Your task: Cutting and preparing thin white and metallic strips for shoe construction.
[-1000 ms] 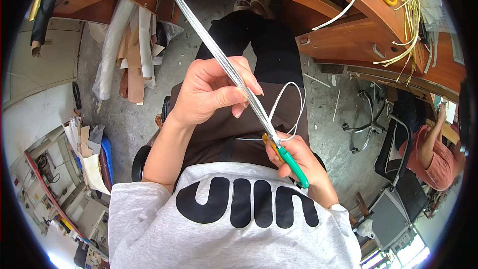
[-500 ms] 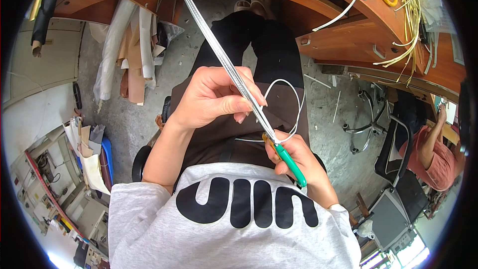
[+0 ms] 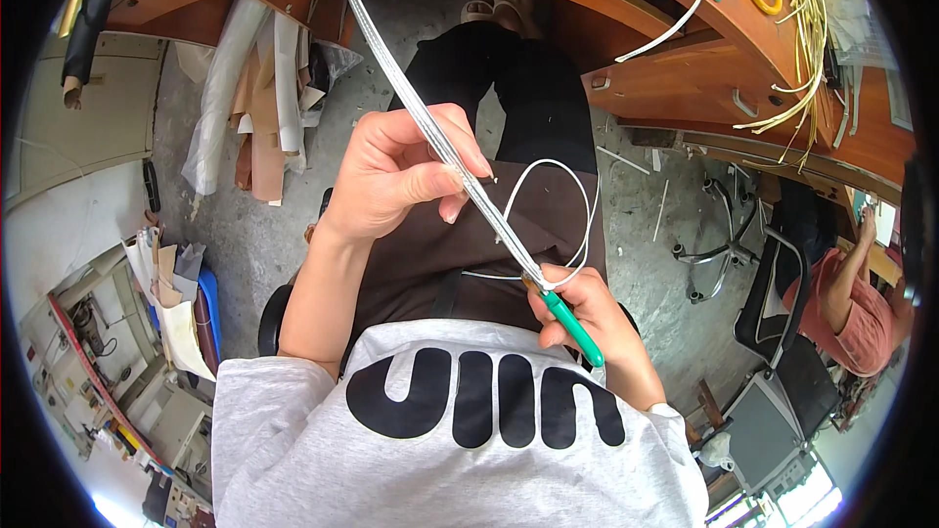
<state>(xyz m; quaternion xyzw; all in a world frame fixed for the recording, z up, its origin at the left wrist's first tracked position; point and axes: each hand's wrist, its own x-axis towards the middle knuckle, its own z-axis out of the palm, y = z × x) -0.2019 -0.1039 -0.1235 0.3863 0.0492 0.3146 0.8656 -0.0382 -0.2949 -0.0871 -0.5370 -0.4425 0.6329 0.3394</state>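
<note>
A long grey-white strip with lengthwise stitched-looking lines runs from the desk edge at the top down to my right hand. My left hand has its thumb and fingers closed around the strip above my lap. Below and to the right, my right hand grips a green-handled tool at the strip's lower end; its working end is hidden by fingers and strip. A thin white cord loops over the brown apron beside my right hand. Tiny bits cling to the strip between my hands.
An orange-brown wooden desk curves across the top. A bundle of yellowish cords hangs at its right. Rolled sheets lean at the left. A chair base and another person are at the right.
My left hand has moved up and left along the strip, which now bends slightly more. Small bits now show on the strip below it. My right hand has barely shifted.
</note>
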